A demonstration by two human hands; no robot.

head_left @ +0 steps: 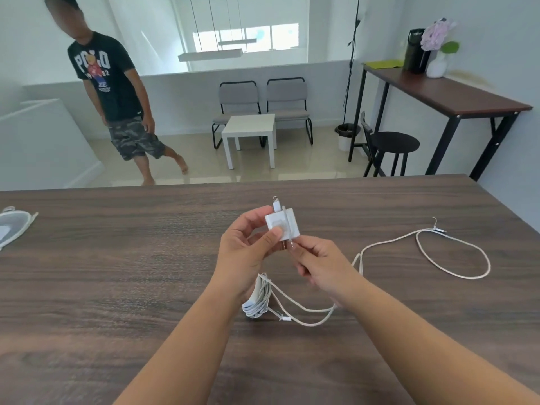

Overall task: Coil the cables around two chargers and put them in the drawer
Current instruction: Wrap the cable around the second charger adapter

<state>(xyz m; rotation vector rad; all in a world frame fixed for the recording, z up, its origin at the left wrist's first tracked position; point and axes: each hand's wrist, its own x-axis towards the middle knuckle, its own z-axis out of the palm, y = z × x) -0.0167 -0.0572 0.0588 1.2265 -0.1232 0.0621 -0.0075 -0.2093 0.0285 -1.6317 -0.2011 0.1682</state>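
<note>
Pinched in your left hand (245, 247), thumb on its face, the white charger (282, 225) sits just above your right hand (314, 266), which nips the cable (455, 252); slack trails right w/ loop lying well away.

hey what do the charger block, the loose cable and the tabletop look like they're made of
The small white square charger block: probably smooth plastic, given its even, matte white face. The long off-white loose cable looks fabric-braided, with a faintly textured surface, though that is uncertain. The dark brown tabletop shows wood grain; solid wood or laminate cannot be told.
</note>
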